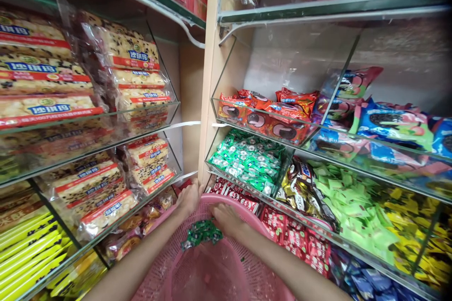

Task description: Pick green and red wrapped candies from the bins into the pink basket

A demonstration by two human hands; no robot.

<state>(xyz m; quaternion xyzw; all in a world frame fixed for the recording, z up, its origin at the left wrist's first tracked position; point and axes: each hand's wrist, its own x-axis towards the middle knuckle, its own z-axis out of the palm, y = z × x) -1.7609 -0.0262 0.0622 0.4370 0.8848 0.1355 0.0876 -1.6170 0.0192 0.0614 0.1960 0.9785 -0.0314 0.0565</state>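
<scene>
A pink plastic basket fills the bottom centre of the head view. My left hand grips its far rim, fingers curled over the edge. Reaching into the basket from the right, my right hand is closed on a bunch of small green wrapped candies. Just above my hands, a clear shelf bin is filled with the same kind of green candies.
Clear bins on the right hold red snack packs, blue cookie packs, light green sweets and yellow sweets. Left shelves carry wrapped puffed-rice bars. A wooden post divides the two shelf units.
</scene>
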